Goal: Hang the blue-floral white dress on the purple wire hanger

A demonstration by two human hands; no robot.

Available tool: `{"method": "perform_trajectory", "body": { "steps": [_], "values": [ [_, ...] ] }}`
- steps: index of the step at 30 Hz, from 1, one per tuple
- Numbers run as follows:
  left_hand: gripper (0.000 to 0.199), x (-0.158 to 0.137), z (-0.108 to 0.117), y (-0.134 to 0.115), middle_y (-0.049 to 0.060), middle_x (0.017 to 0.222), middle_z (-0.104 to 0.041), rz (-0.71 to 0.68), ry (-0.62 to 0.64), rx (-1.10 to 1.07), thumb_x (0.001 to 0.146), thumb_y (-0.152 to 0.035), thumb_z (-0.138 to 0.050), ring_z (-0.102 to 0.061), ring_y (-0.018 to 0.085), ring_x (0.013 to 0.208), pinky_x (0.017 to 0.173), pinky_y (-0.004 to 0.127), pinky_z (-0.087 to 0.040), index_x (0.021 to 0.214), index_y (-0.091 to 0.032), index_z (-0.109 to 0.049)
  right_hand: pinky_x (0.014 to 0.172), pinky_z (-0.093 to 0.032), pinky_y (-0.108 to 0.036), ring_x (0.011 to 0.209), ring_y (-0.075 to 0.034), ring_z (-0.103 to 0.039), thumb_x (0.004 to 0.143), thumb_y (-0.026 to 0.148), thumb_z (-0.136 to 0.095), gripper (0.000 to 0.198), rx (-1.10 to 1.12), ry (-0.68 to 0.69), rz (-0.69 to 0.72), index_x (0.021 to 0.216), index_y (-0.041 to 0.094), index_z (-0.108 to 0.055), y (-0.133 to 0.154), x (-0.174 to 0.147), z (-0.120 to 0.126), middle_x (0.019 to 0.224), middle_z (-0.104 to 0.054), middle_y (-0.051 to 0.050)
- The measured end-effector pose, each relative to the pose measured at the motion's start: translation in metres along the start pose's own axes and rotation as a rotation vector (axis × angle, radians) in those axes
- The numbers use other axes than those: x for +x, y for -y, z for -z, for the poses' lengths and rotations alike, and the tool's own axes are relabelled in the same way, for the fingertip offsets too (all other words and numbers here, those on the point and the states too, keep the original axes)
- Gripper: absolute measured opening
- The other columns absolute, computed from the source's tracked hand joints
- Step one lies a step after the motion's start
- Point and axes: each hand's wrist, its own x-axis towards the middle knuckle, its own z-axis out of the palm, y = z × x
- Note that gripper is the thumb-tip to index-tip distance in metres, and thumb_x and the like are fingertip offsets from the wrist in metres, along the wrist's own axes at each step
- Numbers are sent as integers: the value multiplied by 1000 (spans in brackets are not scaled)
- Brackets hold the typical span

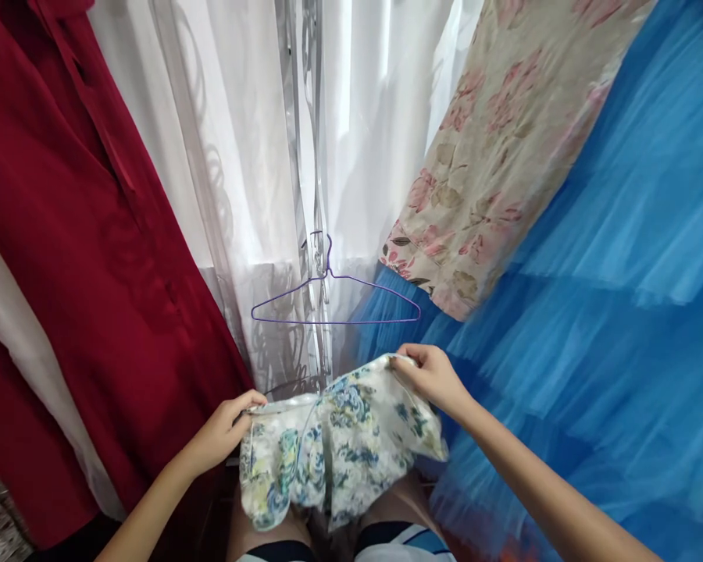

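A pair of white floral shorts [363, 445], patterned in blue, green and yellow, is stretched between my two hands above my lap. My left hand [226, 429] pinches the waistband at its left end. At the other end, my right hand [433, 378] grips the waistband between thumb and fingers. The band's right side sits higher than its left, and a thin blue cord hangs down the front. Just beyond the shorts, a purple hanger [335, 320] with nothing on it hangs from the ornate metal stand [313, 156]; neither hand touches it.
A long red garment [94, 297] hangs at the left. On the right hang a beige floral garment [474, 179] and a layered blue tulle skirt [609, 351]. White curtains [375, 125] fall behind the stand. My bare legs are below the shorts.
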Motion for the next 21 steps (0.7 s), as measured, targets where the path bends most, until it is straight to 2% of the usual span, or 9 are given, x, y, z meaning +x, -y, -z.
{"method": "perform_trajectory", "body": {
  "steps": [3,5,7,8,9,11,14,18,21],
  "values": [
    [27,21,18,-5,4,77,-68,16,40,-128,75,-23,-55,-58,20,67,63,27,-44,96,-21,-72,56,-33,-27,58,-17,-52,81,35,-56,23,-204,-231,134,74,17,-69,-4,30,-9,60,-60,-1],
    [25,40,35,-6,5,75,-67,1,72,-158,70,-25,-58,-58,20,64,58,25,-42,90,-20,-72,57,-34,-27,57,-18,-55,84,37,-54,29,-267,-252,155,96,19,-74,-6,50,-15,59,-62,-1],
    [16,59,55,-5,5,71,-66,-63,20,-20,63,-26,-64,-58,22,67,68,29,-44,76,-21,-72,58,-34,-27,59,-20,-57,87,40,-53,38,-300,-205,160,114,21,-71,-8,67,-22,60,-64,-1],
    [12,68,66,-4,4,70,-66,-108,-40,104,60,-26,-68,-58,23,72,79,33,-45,70,-22,-71,59,-34,-27,60,-20,-58,87,42,-53,38,-310,-176,163,115,22,-70,-10,73,-25,62,-65,-2],
    [10,76,76,-3,4,71,-66,-154,-108,242,57,-25,-71,-58,25,77,91,38,-41,68,-23,-70,59,-34,-27,61,-21,-59,87,44,-53,37,-316,-154,166,110,22,-72,-12,78,-28,63,-66,-2],
    [13,89,94,-4,5,79,-69,-226,-206,485,59,-25,-73,-57,29,92,107,46,-25,72,-26,-71,57,-31,-26,59,-20,-57,87,47,-53,34,-318,-125,167,94,21,-74,-17,82,-33,60,-64,-3],
    [22,105,109,-6,8,104,-71,-309,-258,678,71,-25,-67,-53,33,114,112,51,-10,92,-30,-71,54,-29,-26,54,-18,-51,89,49,-49,38,-313,-122,167,77,20,-70,-21,79,-39,53,-56,-1],
    [35,123,111,0,9,127,-65,-314,-337,789,82,-22,-56,-46,35,131,113,56,-3,115,-31,-65,54,-29,-24,55,-16,-50,92,50,-46,41,-302,-112,165,72,20,-65,-20,67,-39,56,-54,1],
    [35,131,103,10,11,134,-61,-275,-298,909,88,-22,-48,-42,35,136,112,61,-6,120,-28,-61,54,-29,-25,55,-16,-48,92,50,-46,40,-306,-121,150,74,19,-65,-17,59,-37,55,-52,1]
  ]
}}
